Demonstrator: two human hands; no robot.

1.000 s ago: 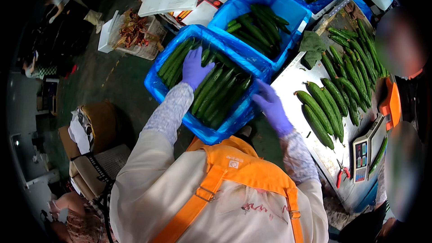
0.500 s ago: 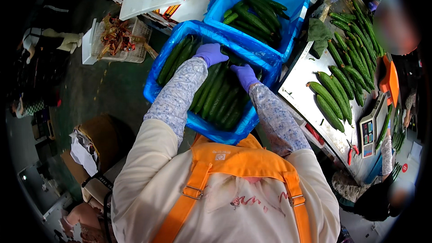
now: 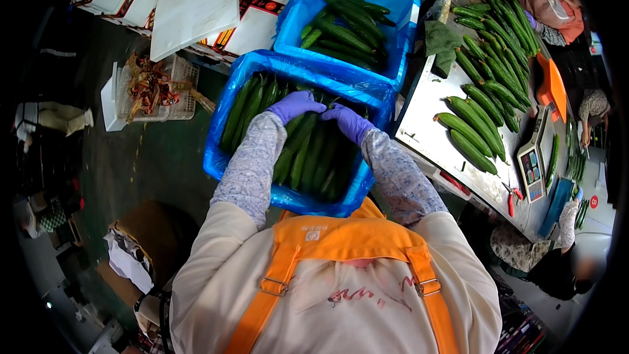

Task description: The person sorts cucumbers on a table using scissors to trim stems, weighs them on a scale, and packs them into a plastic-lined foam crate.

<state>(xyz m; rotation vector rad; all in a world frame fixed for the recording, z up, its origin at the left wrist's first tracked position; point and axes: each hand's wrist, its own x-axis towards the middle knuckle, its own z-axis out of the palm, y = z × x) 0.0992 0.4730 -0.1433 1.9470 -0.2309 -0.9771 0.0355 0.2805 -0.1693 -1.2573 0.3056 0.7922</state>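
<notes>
A crate lined with blue plastic (image 3: pixel 219 101) stands before me with long green cucumbers (image 3: pixel 246 108) lying lengthwise in it. Both my hands wear purple gloves and are inside the crate, over the cucumbers' far ends. My left hand (image 3: pixel 296 106) curls over cucumbers left of the middle. Close to its right, my right hand (image 3: pixel 348 122) bends its fingers around a cucumber end, the fingertips nearly meeting those of the left. The fingertips are partly hidden among the cucumbers.
Behind stands a second blue-lined crate (image 3: pixel 401 52) with cucumbers. To the right, a metal table (image 3: pixel 419 121) bears rows of cucumbers, a scale (image 3: pixel 532 157), red-handled snips (image 3: pixel 512 198) and a green cloth (image 3: pixel 442 46). A white basket (image 3: pixel 187 101) with dry scraps stands left. Other people work at right.
My hands have come closer together, the right one moving left toward the left one. The cucumbers under them have shifted a little. The whole view has also shifted slightly.
</notes>
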